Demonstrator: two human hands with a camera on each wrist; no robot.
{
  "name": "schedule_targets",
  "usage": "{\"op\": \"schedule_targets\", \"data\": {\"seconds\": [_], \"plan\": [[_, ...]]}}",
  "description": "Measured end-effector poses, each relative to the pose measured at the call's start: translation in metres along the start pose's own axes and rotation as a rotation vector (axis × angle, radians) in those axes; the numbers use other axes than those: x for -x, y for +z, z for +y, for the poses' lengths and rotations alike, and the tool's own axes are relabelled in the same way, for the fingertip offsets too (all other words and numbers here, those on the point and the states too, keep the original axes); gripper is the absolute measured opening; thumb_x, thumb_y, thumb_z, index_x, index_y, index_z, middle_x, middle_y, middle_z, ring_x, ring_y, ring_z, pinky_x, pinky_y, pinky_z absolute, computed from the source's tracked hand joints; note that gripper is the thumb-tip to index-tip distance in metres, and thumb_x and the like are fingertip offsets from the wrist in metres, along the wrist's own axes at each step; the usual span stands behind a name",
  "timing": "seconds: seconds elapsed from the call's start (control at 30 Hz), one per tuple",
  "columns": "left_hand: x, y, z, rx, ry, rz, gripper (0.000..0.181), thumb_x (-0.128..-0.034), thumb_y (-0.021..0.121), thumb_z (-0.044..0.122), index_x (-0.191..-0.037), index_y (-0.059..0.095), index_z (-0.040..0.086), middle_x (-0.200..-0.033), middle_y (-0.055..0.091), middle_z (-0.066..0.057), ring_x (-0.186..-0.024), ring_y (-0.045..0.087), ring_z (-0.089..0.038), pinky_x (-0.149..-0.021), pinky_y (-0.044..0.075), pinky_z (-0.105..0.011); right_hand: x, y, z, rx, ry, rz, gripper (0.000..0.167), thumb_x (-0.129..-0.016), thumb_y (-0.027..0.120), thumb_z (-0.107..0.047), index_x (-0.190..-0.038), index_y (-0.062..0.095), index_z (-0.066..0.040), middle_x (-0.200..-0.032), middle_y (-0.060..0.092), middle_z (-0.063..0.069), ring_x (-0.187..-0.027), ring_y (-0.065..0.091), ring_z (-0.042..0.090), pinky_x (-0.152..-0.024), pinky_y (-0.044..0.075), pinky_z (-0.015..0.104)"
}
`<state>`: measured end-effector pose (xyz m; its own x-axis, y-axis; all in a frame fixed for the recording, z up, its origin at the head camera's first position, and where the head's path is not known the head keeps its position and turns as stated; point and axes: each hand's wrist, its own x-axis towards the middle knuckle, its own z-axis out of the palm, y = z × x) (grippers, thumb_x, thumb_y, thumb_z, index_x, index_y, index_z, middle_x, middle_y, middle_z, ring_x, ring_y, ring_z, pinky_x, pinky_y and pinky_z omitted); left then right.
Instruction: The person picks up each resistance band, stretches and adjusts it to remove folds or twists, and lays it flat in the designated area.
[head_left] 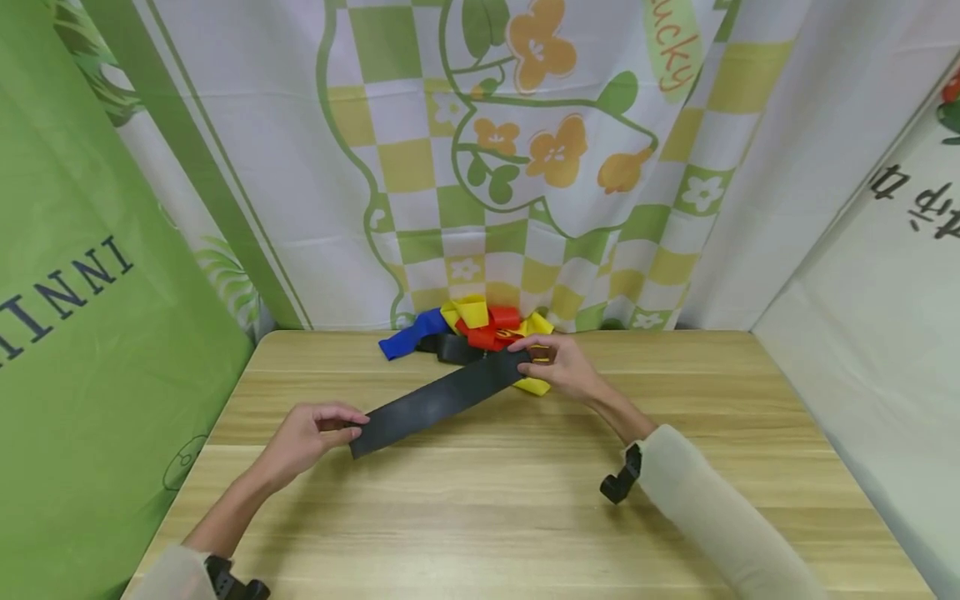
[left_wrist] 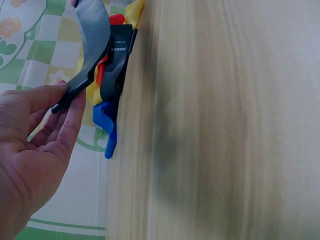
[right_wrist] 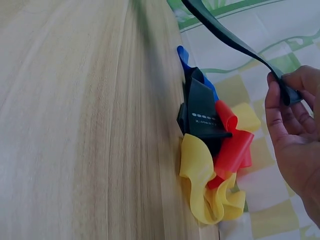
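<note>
A flat black band (head_left: 442,400) is stretched between both hands above the table, slanting up toward the right. Its lower left end is pinched by the left hand (head_left: 303,442) between thumb and fingers; the right hand (head_left: 566,367) pinches the upper right end. In the left wrist view the band (left_wrist: 95,35) bends near the left hand (left_wrist: 40,145). The right wrist view has its other end folded over between the fingertips of the right hand (right_wrist: 295,125). Behind the band lies a heap of bands: blue (head_left: 412,333), red (head_left: 491,329), yellow (head_left: 468,311) and black (head_left: 457,350).
The wooden table (head_left: 525,517) ends at a patterned curtain (head_left: 465,208) behind the heap. Green cloth (head_left: 97,333) hangs on the left and white cloth (head_left: 877,350) on the right. White lettering shows on a black band (right_wrist: 202,107) in the heap.
</note>
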<state>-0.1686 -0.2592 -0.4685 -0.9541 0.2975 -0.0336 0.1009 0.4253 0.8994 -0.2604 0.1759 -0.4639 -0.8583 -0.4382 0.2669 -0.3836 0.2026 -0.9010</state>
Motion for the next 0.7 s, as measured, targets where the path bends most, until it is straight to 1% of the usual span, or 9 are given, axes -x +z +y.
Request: {"op": "schedule_targets", "data": {"seconds": [0.17, 0.3, 0.33, 0.37, 0.47, 0.53, 0.57, 0.6, 0.7], "plan": [[0.009, 0.000, -0.004, 0.020, -0.024, -0.016, 0.022, -0.0945, 0.078, 0.006, -0.116, 0.081, 0.006, -0.129, 0.072, -0.019, -0.112, 0.072, -0.016, -0.088, 0.060, -0.024, -0.007, 0.008, 0.000, 0.060, -0.015, 0.032, 0.026, -0.093, 0.078, 0.002, -0.118, 0.077, 0.003, -0.115, 0.075, 0.021, -0.095, 0.070, 0.020, -0.080, 0.057, 0.019], [0.018, -0.001, -0.006, 0.021, -0.039, -0.042, 0.025, -0.0946, 0.079, 0.008, -0.120, 0.079, 0.005, -0.133, 0.071, -0.020, -0.116, 0.072, -0.018, -0.091, 0.058, -0.022, -0.014, 0.015, 0.000, 0.065, -0.013, 0.059, 0.023, -0.094, 0.079, -0.001, -0.116, 0.078, 0.002, -0.112, 0.076, 0.020, -0.090, 0.070, 0.014, -0.077, 0.058, 0.019], [0.020, -0.001, -0.007, 0.025, -0.045, -0.054, 0.026, -0.0949, 0.078, 0.008, -0.121, 0.079, 0.004, -0.133, 0.071, -0.020, -0.116, 0.072, -0.019, -0.092, 0.059, -0.024, -0.015, 0.018, -0.004, 0.057, -0.006, 0.064, 0.022, -0.094, 0.079, 0.000, -0.115, 0.077, 0.004, -0.112, 0.076, 0.022, -0.091, 0.072, 0.016, -0.076, 0.058, 0.019], [0.023, -0.001, -0.007, 0.028, -0.054, -0.065, 0.027, -0.0953, 0.078, 0.010, -0.122, 0.079, 0.005, -0.134, 0.071, -0.019, -0.118, 0.071, -0.020, -0.093, 0.058, -0.024, -0.018, 0.020, -0.004, 0.047, -0.001, 0.067, 0.020, -0.094, 0.078, 0.000, -0.114, 0.078, 0.003, -0.111, 0.077, 0.022, -0.091, 0.073, 0.017, -0.076, 0.059, 0.019], [0.032, -0.003, -0.010, 0.046, -0.068, -0.098, 0.028, -0.0962, 0.078, 0.012, -0.123, 0.078, 0.004, -0.134, 0.070, -0.020, -0.119, 0.070, -0.017, -0.093, 0.059, -0.026, -0.023, 0.027, -0.004, 0.019, 0.009, 0.068, 0.016, -0.095, 0.078, 0.000, -0.110, 0.079, 0.004, -0.111, 0.077, 0.022, -0.091, 0.075, 0.023, -0.074, 0.059, 0.020], [0.038, -0.003, -0.011, 0.051, -0.067, -0.112, 0.028, -0.0961, 0.078, 0.013, -0.123, 0.078, 0.003, -0.134, 0.070, -0.021, -0.117, 0.069, -0.011, -0.094, 0.060, -0.029, -0.027, 0.033, -0.003, 0.002, 0.006, 0.063, 0.016, -0.095, 0.077, 0.001, -0.110, 0.079, 0.005, -0.112, 0.076, 0.023, -0.093, 0.075, 0.028, -0.076, 0.060, 0.021], [0.041, -0.003, -0.012, 0.054, -0.067, -0.118, 0.028, -0.0960, 0.078, 0.012, -0.123, 0.078, 0.003, -0.135, 0.069, -0.022, -0.117, 0.069, -0.008, -0.093, 0.060, -0.028, -0.029, 0.035, 0.003, -0.006, 0.000, 0.060, 0.016, -0.095, 0.077, 0.000, -0.110, 0.079, 0.004, -0.113, 0.076, 0.022, -0.094, 0.075, 0.028, -0.077, 0.060, 0.022], [0.043, -0.002, -0.013, 0.062, -0.064, -0.125, 0.029, -0.0958, 0.078, 0.011, -0.123, 0.077, 0.002, -0.135, 0.069, -0.024, -0.113, 0.069, -0.005, -0.092, 0.061, -0.030, -0.031, 0.038, 0.002, -0.013, 0.004, 0.059, 0.018, -0.095, 0.078, -0.001, -0.112, 0.079, 0.004, -0.114, 0.076, 0.022, -0.096, 0.075, 0.028, -0.078, 0.060, 0.022], [0.051, -0.001, -0.016, 0.083, -0.072, -0.141, 0.030, -0.0954, 0.077, 0.009, -0.124, 0.076, -0.001, -0.134, 0.068, -0.027, -0.107, 0.071, -0.004, -0.090, 0.062, -0.034, -0.036, 0.046, 0.002, -0.020, 0.004, 0.051, 0.023, -0.094, 0.078, 0.000, -0.117, 0.077, 0.004, -0.120, 0.075, 0.022, -0.104, 0.075, 0.029, -0.085, 0.060, 0.023]]}}
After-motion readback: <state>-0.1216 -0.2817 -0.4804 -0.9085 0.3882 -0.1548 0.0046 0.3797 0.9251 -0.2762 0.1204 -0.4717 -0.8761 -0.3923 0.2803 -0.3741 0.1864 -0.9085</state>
